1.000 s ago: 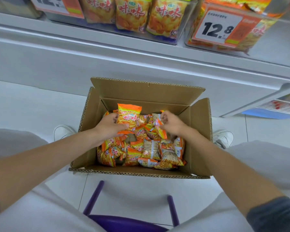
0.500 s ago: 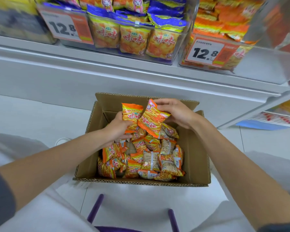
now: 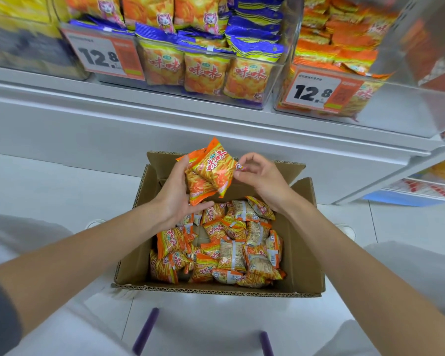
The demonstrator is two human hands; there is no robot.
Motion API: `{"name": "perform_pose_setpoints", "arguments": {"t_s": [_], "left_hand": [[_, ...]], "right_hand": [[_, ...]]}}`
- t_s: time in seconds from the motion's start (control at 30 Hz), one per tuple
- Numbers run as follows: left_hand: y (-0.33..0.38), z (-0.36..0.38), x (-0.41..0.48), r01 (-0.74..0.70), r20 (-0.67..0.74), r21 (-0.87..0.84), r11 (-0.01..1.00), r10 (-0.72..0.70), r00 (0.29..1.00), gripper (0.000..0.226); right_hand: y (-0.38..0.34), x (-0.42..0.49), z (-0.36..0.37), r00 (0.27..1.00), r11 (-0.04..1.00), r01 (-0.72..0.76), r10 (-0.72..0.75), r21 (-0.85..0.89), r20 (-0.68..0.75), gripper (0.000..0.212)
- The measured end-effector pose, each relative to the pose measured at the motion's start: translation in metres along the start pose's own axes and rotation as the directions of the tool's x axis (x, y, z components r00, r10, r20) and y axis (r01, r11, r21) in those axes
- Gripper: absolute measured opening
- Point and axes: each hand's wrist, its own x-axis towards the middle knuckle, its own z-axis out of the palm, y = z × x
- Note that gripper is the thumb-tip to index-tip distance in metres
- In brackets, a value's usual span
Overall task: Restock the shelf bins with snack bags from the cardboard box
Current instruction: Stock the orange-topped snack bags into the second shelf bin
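Note:
An open cardboard box (image 3: 303, 253) stands on the floor between my knees, holding several orange snack bags (image 3: 229, 250). Above its far flap, my left hand (image 3: 176, 194) grips two orange snack bags (image 3: 211, 173) stacked together, thumb on top and fingers beneath. My right hand (image 3: 261, 178) is just right of them, fingers curled, and pinches the right corner of the upper bag. On the shelf above, a clear bin (image 3: 319, 109) at the right holds matching orange bags. A middle bin (image 3: 274, 80) holds purple-topped bags.
Price tags reading 12.8 hang on the middle bin (image 3: 103, 56) and the right bin (image 3: 316, 92). The white shelf base (image 3: 165, 119) rises behind the box. Two purple stool legs (image 3: 147, 330) jut out between my knees. A lower shelf (image 3: 421, 186) shows at far right.
Both hands rose out of the box, each with a bag. The right hand laid its bag against the one in the left hand. My view tilted up toward the shelf bins.

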Motion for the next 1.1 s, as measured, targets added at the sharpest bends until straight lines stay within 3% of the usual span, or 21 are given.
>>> {"name": "perform_pose_setpoints", "arguments": {"t_s": [0.1, 0.17, 0.23, 0.33, 0.5, 0.57, 0.7, 0.87, 1.0, 1.1], "left_hand": [[-0.002, 0.004, -0.001, -0.03, 0.045, 0.151, 0.988, 0.023, 0.999, 0.075], [-0.002, 0.006, 0.0, -0.056, 0.026, 0.211, 0.976, 0.051, 0.998, 0.074], [0.001, 0.008, 0.001, -0.102, 0.044, 0.272, 0.957, 0.093, 0.995, 0.065], [0.01, 0.018, -0.006, -0.201, 0.157, 0.482, 0.853, 0.141, 0.977, 0.063], [0.038, 0.055, -0.024, -0.346, 0.34, 0.636, 0.69, 0.152, 0.928, 0.07], [0.055, 0.077, -0.033, -0.418, 0.416, 0.663, 0.621, 0.159, 0.895, 0.067], [0.099, 0.131, -0.044, -0.59, 0.515, 0.719, 0.366, 0.288, 0.807, 0.033], [0.149, 0.211, -0.025, -0.705, 0.612, 0.679, 0.207, 0.371, 0.698, 0.062], [0.181, 0.259, 0.023, -0.686, 0.552, 0.724, 0.074, 0.535, 0.64, 0.057], [0.196, 0.273, 0.075, -0.61, 0.559, 0.789, -0.076, 0.502, 0.66, 0.058]], "right_hand": [[0.004, -0.004, 0.002, 0.998, 0.98, 0.045, -0.037, -0.196, 0.042, 0.023], [0.004, -0.007, 0.001, 0.996, 0.971, 0.027, -0.005, -0.239, 0.095, 0.025], [-0.001, -0.011, -0.003, 0.992, 0.979, -0.05, 0.071, -0.198, 0.103, 0.033], [-0.015, -0.019, -0.011, 0.983, 0.982, -0.094, 0.117, -0.162, 0.138, 0.06], [-0.059, -0.04, -0.033, 0.963, 0.99, -0.131, 0.142, -0.059, 0.228, 0.054], [-0.08, -0.047, -0.049, 0.976, 0.992, -0.113, 0.121, -0.058, 0.18, 0.061], [-0.131, -0.063, -0.08, 0.994, 0.999, 0.013, -0.009, -0.033, 0.105, 0.056], [-0.187, -0.066, -0.141, 0.973, 0.982, 0.19, -0.187, 0.009, -0.138, 0.068], [-0.208, -0.046, -0.214, 0.888, 0.961, 0.274, -0.236, 0.041, -0.395, 0.052], [-0.203, -0.016, -0.265, 0.823, 0.973, 0.23, -0.197, -0.003, -0.533, 0.036]]}}
